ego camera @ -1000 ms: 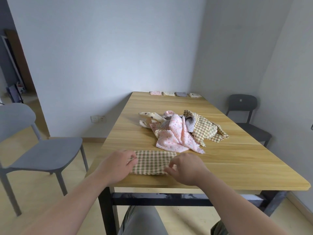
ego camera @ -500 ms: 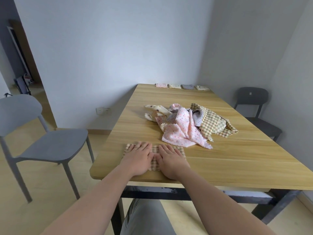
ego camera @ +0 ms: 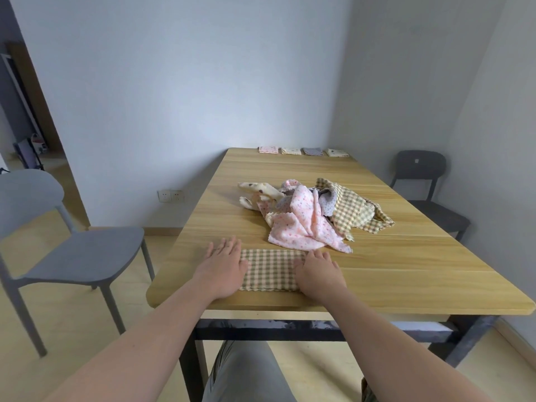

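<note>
Fig. Smoothing step in the folding of a checked cloth (ego camera: 271, 269). The cloth lies flat near the front edge of the table (ego camera: 406, 280), a strip whose long axis runs left to right, parallel with that edge; its scalloped hem faces the person. The left hand (ego camera: 222, 266) and right hand (ego camera: 317, 271) press on its two ends, palms down, fingers straight and slightly spread, gripping nothing. Judged next: pinch one short end and carry it across to the other. A heap of unfolded cloths (ego camera: 313, 216) lies just behind; four folded cloths (ego camera: 303, 150) line the far edge
</note>
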Motion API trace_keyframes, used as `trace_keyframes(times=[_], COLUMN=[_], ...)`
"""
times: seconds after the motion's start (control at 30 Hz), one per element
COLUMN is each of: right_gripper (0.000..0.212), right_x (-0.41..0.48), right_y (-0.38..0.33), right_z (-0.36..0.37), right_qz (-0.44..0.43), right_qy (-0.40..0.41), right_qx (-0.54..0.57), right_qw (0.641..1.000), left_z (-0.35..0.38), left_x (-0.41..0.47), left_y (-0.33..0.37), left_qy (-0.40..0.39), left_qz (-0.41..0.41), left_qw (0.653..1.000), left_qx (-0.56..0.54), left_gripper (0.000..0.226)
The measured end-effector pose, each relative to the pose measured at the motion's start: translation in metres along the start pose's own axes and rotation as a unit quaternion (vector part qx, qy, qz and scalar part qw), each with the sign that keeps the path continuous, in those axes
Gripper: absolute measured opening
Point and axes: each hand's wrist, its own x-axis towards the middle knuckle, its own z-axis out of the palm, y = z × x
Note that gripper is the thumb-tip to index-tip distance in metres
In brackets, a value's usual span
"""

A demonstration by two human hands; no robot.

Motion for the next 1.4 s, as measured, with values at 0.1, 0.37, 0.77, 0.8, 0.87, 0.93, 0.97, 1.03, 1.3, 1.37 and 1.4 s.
trace_keyframes(times=[0.1,0.37,0.77,0.8,0.87,0.93,0.97,1.03,1.3,1.37,1.4], right_gripper=[0.053,0.014,0.02,0.018,0.016,0.014,0.013,0.013,0.02,0.026,0.03], right_x=[-0.003,0.0,-0.02,-0.021,-0.023,-0.024,-0.024,-0.022,-0.016,-0.016,-0.017], right_y=[-0.008,-0.026,-0.043,-0.041,-0.037,-0.033,-0.031,-0.028,-0.033,-0.043,-0.048], right_z=[-0.004,-0.017,-0.058,-0.059,-0.059,-0.059,-0.06,-0.06,-0.048,-0.042,-0.038], right_qz=[0.01,-0.002,-0.136,-0.137,-0.133,-0.128,-0.124,-0.113,-0.103,-0.112,-0.121], right_qy=[0.015,0.064,0.148,0.151,0.151,0.149,0.15,0.15,0.122,0.106,0.09], right_qx=[-0.003,0.166,0.26,0.246,0.221,0.206,0.204,0.214,0.285,0.291,0.286], right_qw=[1.0,0.984,0.944,0.948,0.954,0.959,0.959,0.958,0.945,0.944,0.946], left_z=[0.003,0.016,0.021,0.023,0.025,0.026,0.025,0.021,-0.021,-0.008,-0.001], left_x=[0.0,0.004,0.001,0.002,0.002,0.004,0.005,0.01,0.009,0.006,0.005], left_y=[0.019,0.031,0.09,0.096,0.107,0.112,0.112,0.104,0.007,-0.008,-0.012], left_qy=[-0.007,-0.026,-0.076,-0.072,-0.066,-0.069,-0.073,-0.087,0.04,0.097,0.105], left_qz=[0.058,0.064,0.099,0.105,0.114,0.114,0.114,0.129,-0.021,-0.043,-0.04], left_qw=[0.998,0.997,0.992,0.992,0.991,0.991,0.991,0.986,0.958,0.95,0.946], left_qx=[-0.028,0.029,0.007,0.004,0.006,0.001,-0.012,-0.064,-0.284,-0.295,-0.305], left_gripper=[0.073,0.116,0.122,0.121,0.118,0.118,0.12,0.128,0.074,0.064,0.059])
